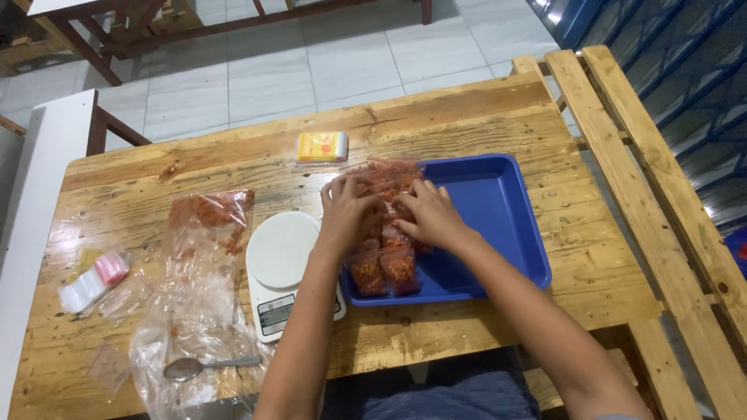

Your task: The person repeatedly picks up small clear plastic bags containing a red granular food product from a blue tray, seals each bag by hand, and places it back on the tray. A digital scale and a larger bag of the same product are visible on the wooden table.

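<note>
Both hands down on a stack of small clear packets [387, 233] filled w/ red-orange stuff, at the left end of the blue tray [498, 210]. Left hand [347, 208] lies flat on top of the packets, fingers spread, pressing rather than pinching. Right hand [430, 214] sits just beside it, fingers curled onto the same pile; can't tell if it actually grips one. Hands close together, nearly touching, packets between and under them. Two more packets show below the hands at the tray's near-left corner, lying flat.

Tray's right half bare blue. Just left of the tray, touching its edge: white scale [280, 272], round plate on top, small display at the near end. Left of that a big crumpled clear bag [204, 264] w/ red-orange residue at its far end. Spoon [208, 365] lies on the bag's near end. Far left, a roll of small bags [95, 281], pink-tipped. Yellow pack [321, 146] beyond the tray, apart from it. All on a wood table [482, 117]; tiled floor behind.
</note>
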